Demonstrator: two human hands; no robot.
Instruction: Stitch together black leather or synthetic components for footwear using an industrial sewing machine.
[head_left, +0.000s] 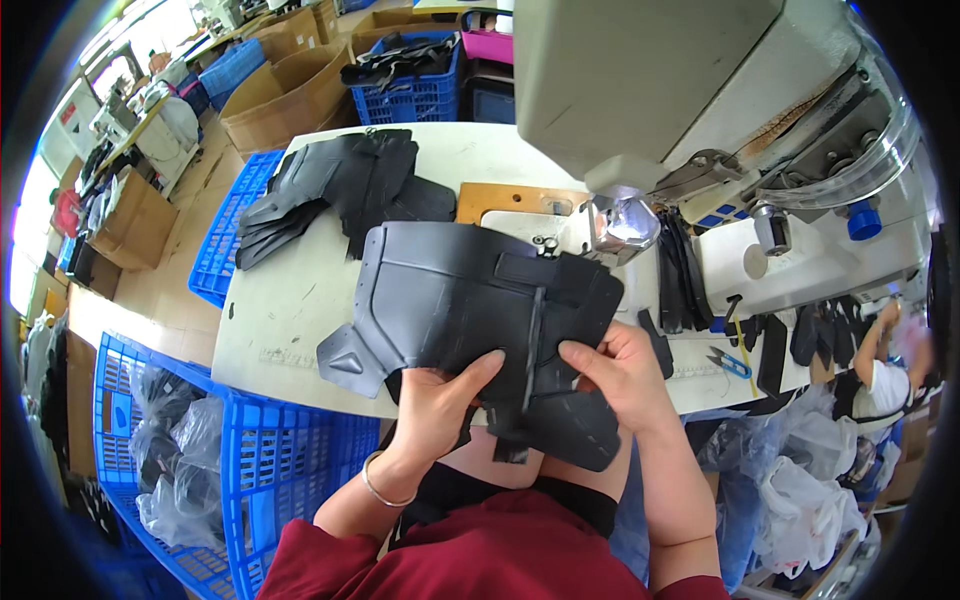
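Observation:
A black sewn panel with raised seams and jutting flaps (450,290) is held up over the table's near edge, below the sewing machine head (620,225). My left hand (437,405) grips its lower edge, thumb on top and fingers hidden underneath. At its right side my right hand (622,380) pinches it between thumb and fingers, close to a vertical seam. A pile of similar black panels (345,185) lies at the back left of the white table (270,320).
Blue-handled thread snips (732,364) and black strips (680,275) lie on the right. A large blue crate (285,480) with plastic-wrapped goods stands at lower left. White plastic bags (805,510) sit at lower right. Another person (885,375) is at far right. Cardboard boxes (290,95) stand behind.

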